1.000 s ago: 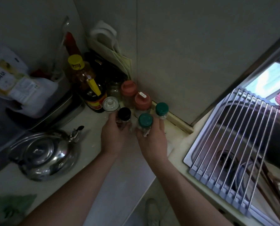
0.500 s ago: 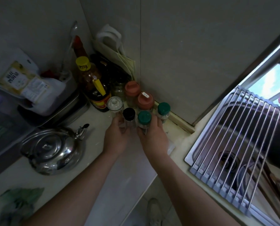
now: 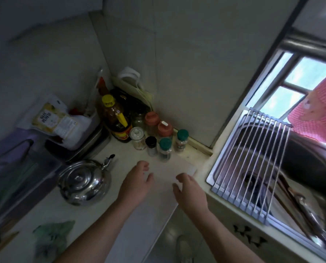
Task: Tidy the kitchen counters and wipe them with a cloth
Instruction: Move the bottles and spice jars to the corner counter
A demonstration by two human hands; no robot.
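The left hand is hovering over a pale board, its fingers loosely curled and gripping nothing. Just beside it, the right hand is hovering too, with its fingers bent, a little spread and equally empty. Whether either hand is brushing the board cannot be told.

At the far left a printed pouch is leaning in a metal tray. A steel kettle is sitting on the counter just left of the left hand. In the corner beyond the fingers a yellow-capped sauce bottle is standing. Next to it come a clear-lidded jar, a black-capped jar, a green-capped jar and a second green-capped jar. Two red-lidded jars are standing behind them near the wall. Further right a roll-up rack is lying across the sink, and a pink checked fabric is hanging by the window.

The green cloth is lying crumpled on the counter at the lower left. It is well apart from both sets of fingers, on the person's side of the kettle and left of the left forearm.
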